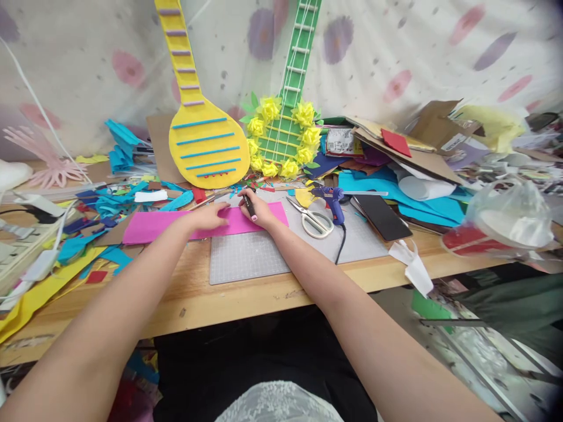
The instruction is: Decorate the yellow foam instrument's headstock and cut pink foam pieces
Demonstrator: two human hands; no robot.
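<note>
A long strip of magenta felt or paper [149, 227] lies across the table, its right part over a grey cutting mat [246, 261]. My right hand [258, 211] is closed around a black marker [249, 205] above the strip's right half; the marker's tip is hidden from me. Fingers spread, my left hand [212, 217] rests on the strip just left of the marker. White-handled scissors [315, 224] lie on the mat to the right, beside a blue glue gun [333, 202] with a glue stick in its back.
A yellow cutout guitar [209, 149] and a green one [285, 138] with yellow flowers lean at the back. A black phone [382, 217] lies right of the glue gun. Blue scraps [109, 202] and a power strip [21, 252] crowd the left; a bagged bucket [497, 228] stands right.
</note>
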